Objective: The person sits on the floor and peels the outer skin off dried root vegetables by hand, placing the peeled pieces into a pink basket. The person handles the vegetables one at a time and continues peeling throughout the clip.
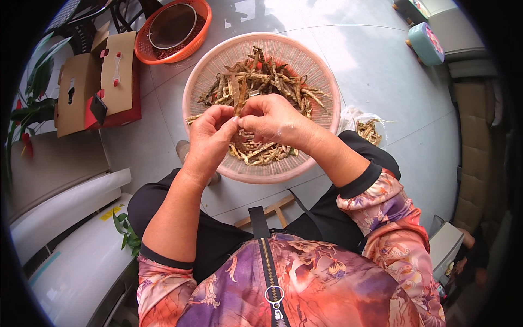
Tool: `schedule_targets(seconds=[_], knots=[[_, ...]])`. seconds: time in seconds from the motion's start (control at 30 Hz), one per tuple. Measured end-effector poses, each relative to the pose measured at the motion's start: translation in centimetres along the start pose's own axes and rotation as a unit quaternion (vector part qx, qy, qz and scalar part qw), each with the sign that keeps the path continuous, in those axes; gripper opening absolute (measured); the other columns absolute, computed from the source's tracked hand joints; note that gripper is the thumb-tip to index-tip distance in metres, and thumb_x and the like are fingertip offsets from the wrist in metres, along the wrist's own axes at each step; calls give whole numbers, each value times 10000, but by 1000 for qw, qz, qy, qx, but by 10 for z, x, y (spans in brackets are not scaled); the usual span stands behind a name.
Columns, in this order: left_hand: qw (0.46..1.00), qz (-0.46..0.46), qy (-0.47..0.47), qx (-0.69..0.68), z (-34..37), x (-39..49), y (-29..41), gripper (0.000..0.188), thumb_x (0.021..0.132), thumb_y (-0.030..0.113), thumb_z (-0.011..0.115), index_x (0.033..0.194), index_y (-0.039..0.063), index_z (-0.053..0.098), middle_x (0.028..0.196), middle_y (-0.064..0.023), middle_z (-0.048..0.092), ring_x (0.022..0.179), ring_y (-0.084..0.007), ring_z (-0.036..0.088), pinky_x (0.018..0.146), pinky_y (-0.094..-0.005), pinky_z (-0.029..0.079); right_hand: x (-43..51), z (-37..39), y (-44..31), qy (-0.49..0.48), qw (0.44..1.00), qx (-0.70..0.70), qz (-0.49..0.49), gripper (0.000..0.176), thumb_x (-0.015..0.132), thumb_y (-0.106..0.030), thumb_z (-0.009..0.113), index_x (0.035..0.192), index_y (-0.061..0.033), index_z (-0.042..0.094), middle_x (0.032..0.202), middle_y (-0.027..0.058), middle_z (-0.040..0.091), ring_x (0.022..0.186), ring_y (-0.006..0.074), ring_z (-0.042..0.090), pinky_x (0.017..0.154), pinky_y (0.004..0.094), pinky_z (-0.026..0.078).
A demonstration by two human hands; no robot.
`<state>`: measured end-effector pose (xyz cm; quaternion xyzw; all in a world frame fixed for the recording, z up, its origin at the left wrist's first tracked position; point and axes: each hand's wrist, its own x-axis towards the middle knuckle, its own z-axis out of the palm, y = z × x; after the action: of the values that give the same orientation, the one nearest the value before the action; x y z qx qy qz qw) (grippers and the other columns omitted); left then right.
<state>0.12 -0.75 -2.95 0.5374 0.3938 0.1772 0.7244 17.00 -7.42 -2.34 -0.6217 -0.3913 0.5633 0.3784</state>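
Observation:
Over a large pink plastic basket (261,178), my left hand (212,133) and my right hand (273,118) meet, fingertips close together. Between them a dried brown bean pod (242,98) stands upright, pinched by both hands; it looks split lengthwise. Behind my hands a heap of dried bean pods (282,79) fills the far part of the basket. More pale pods (265,155) lie in the near part, below my fingers. What lies right under my palms is hidden.
An orange basket (204,34) with dark red beans and a round sieve (173,26) stands at the far left, beside an open cardboard box (118,73). A plastic bag of pods (367,131) lies right of my basket. A small stool (426,44) stands far right.

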Motion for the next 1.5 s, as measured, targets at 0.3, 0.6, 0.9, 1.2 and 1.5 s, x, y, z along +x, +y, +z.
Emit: schedule_targets(seconds=[0.3,0.6,0.9,1.2,1.5], knots=[[998,10,-65,-3,8,-1,2,154,936,49,607,1073,-20,616,926,-51,675,844,-110,647,758,-247,536,-8,-8,-10,64,996,-13,-61,192,835,-124,632,897,54,664,759,125,666,657,147,624,620,303,527],[995,25,-32,90,3,1,-7,227,899,93,639,1102,-8,627,926,-41,671,802,-96,621,707,-229,505,-87,-114,-27,354,927,-16,-125,166,902,-147,669,1012,-22,671,834,12,649,669,50,588,592,195,516],[989,-6,-61,131,10,0,-7,216,918,113,628,1096,-10,631,967,-50,668,851,-109,641,724,-244,524,-184,-204,164,494,818,-56,290,226,833,-112,666,1018,12,625,788,103,676,606,177,669,481,290,526],[992,17,-32,120,7,8,-14,220,915,147,649,1062,-18,644,861,-39,664,785,-95,629,671,-237,504,-157,-164,110,407,900,45,151,235,921,-134,586,1101,16,607,871,93,666,624,123,635,502,232,497],[816,249,-17,521,-2,-5,-9,150,873,168,597,830,28,563,818,-170,617,788,-375,635,688,-480,515,-19,-78,-4,147,959,-239,-26,187,897,-107,613,1025,25,644,814,60,654,668,89,588,637,244,507]])
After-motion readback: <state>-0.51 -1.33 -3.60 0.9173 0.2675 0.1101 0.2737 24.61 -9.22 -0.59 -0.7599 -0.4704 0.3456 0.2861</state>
